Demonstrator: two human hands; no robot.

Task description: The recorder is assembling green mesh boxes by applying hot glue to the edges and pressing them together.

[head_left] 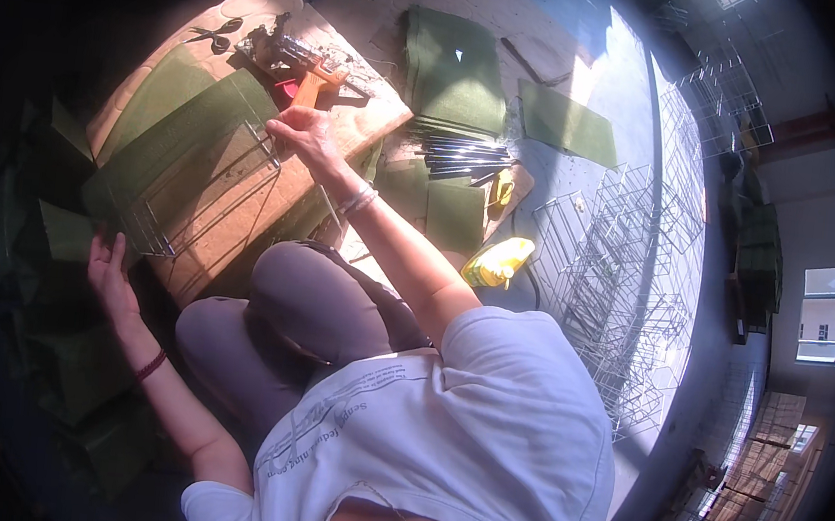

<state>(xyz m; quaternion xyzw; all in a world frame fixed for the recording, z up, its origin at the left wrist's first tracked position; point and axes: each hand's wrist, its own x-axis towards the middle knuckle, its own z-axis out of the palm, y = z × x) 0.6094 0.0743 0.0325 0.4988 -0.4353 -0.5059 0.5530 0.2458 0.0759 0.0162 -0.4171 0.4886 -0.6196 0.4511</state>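
The left hand (pixel 112 276), fingers parted and seemingly empty, is just beside the near end of the wire frame (pixel 149 229). Frame and green panel (pixel 179 145) run lengthwise away and rightward; the right hand (pixel 306 137), gripping an orange glue gun (pixel 314 88), is by the far end.

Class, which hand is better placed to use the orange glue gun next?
Probably the right hand: it grips the orange glue gun; the left hand is open, near the green sheet.
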